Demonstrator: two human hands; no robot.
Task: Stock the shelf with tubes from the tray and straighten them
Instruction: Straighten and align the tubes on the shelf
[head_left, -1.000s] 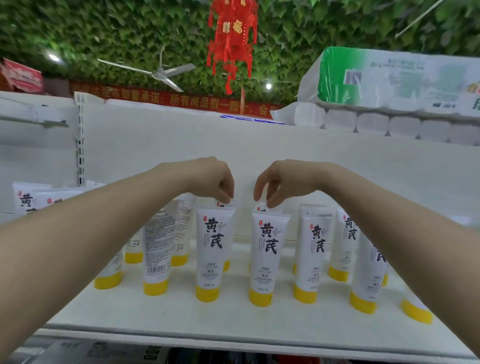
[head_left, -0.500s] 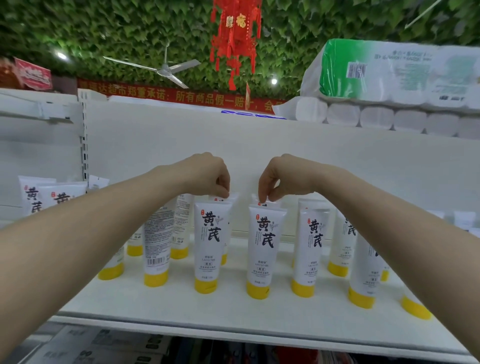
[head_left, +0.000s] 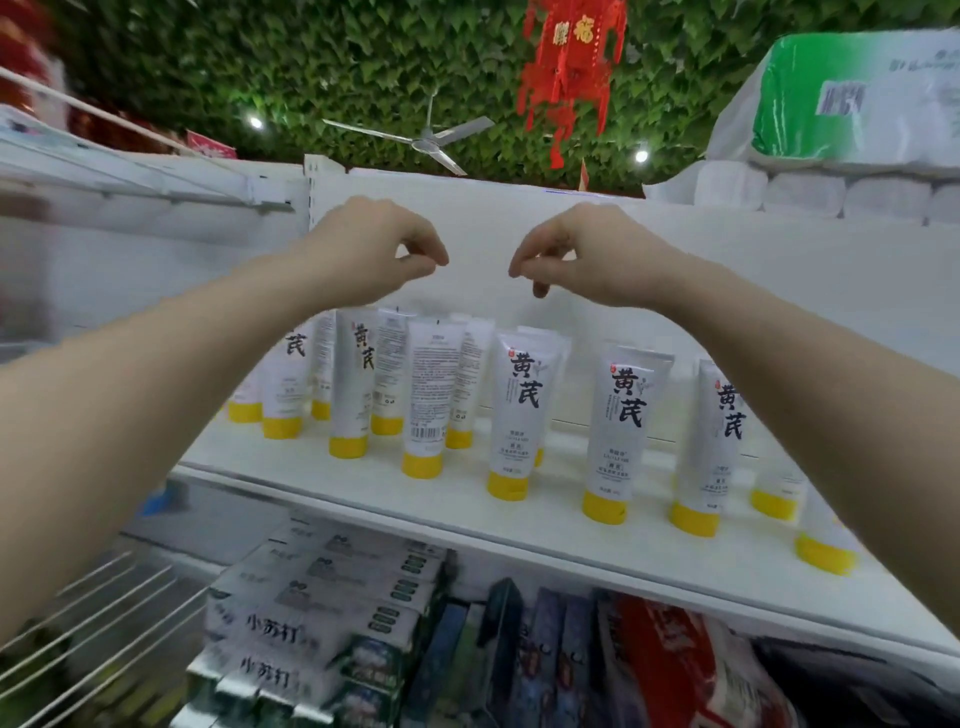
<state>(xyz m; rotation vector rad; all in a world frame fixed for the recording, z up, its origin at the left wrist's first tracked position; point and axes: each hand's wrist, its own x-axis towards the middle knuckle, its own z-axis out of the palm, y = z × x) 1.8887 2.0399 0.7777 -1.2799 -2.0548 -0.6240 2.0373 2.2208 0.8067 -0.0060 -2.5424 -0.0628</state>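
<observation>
My left arm (head_left: 171, 395) covers the leftmost tubes (head_left: 283, 384) on the shelf (head_left: 467, 514), so I cannot count them. My right arm (head_left: 810, 415) hides the upper parts of the tubes at the far right (head_left: 826, 551); only their yellow caps show. The paper rolls (head_left: 852, 104) run off the right edge. The boxes (head_left: 322, 623) below are blurred and cut off at the bottom edge. The small print on the tubes is too fine to read.
</observation>
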